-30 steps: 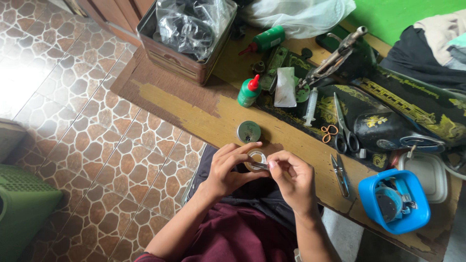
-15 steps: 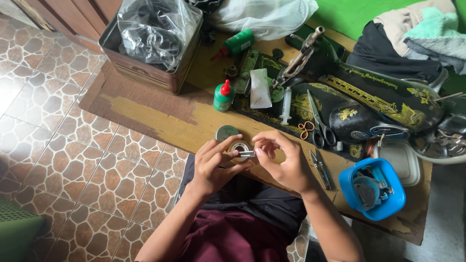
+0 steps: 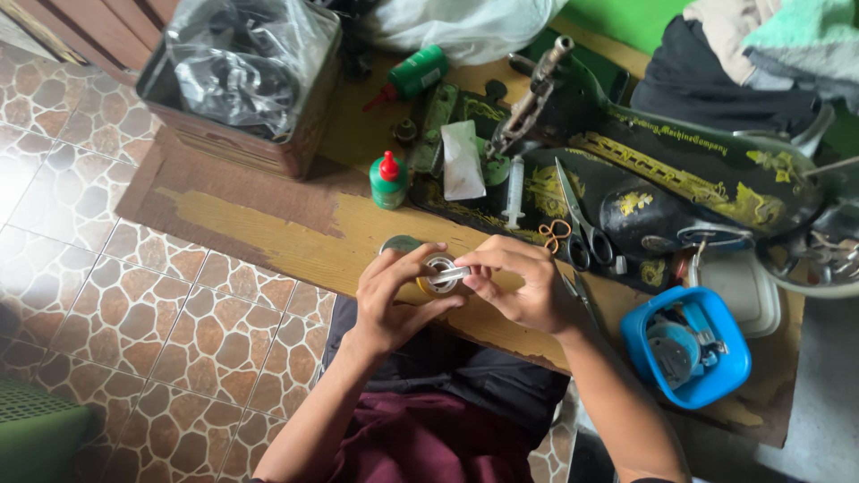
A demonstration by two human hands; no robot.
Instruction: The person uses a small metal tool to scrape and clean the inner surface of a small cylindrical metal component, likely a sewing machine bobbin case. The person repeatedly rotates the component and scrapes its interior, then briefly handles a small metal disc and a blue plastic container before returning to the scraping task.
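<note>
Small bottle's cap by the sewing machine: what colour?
Red cap on a green small bottle; head view.

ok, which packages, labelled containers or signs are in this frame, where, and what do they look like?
Small green bottle, red cap: upright on the wooden table, beyond the hands.
Second green bottle, red nozzle: lying near the table's far edge.
Brown box: table's far left corner, holds crumpled clear plastic.
Blue tub: right of the right hand, holds small parts.
Gold lettering band: on the black sewing machine.

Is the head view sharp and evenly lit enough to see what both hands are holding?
Head view: soft daylight, no harsh shadows; left hand and right hand sharp around the small round metal part; glare patch on the stone-pattern floor tiles; crinkled plastic bag shines.
</note>
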